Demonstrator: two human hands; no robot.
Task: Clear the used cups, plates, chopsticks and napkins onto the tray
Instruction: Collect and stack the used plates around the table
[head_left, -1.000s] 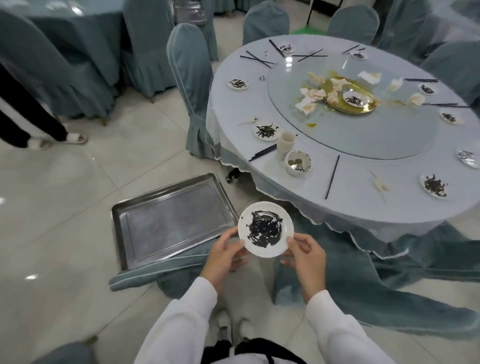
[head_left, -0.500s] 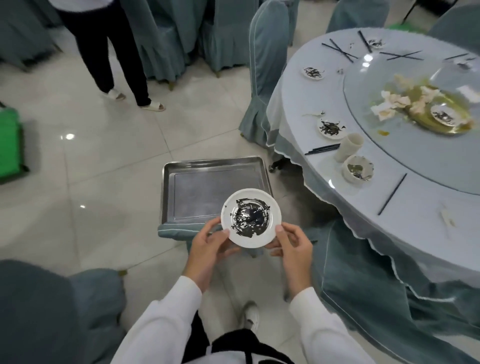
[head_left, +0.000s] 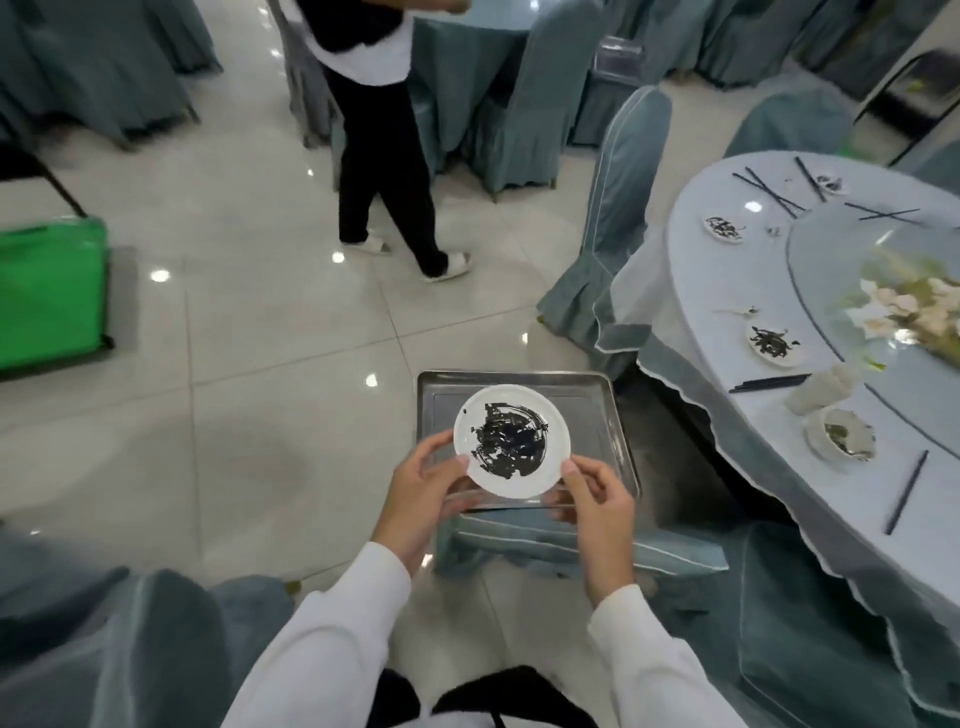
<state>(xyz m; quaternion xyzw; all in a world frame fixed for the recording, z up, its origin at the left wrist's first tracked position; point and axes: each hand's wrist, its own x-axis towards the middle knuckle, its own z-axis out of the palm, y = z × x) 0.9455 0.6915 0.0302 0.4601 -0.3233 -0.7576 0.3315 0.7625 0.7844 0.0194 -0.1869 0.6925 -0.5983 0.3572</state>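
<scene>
A white plate smeared with dark scraps is held level between both hands, over the near part of the steel tray. My left hand pinches its left rim and my right hand its right rim. The tray rests on a covered chair seat and holds nothing else. On the round table to the right lie more dirty plates, a stack of cups, a bowl, black chopsticks and crumpled napkins.
A person in black trousers stands on the tiled floor beyond the tray. A covered chair stands against the table's left side. A green cart sits at the far left. More covered chairs are close at the lower left and lower right.
The view has swung left, so the table slid to the right. Both hands carried the plate from in front of the tray to above it. The standing person has come closer.
</scene>
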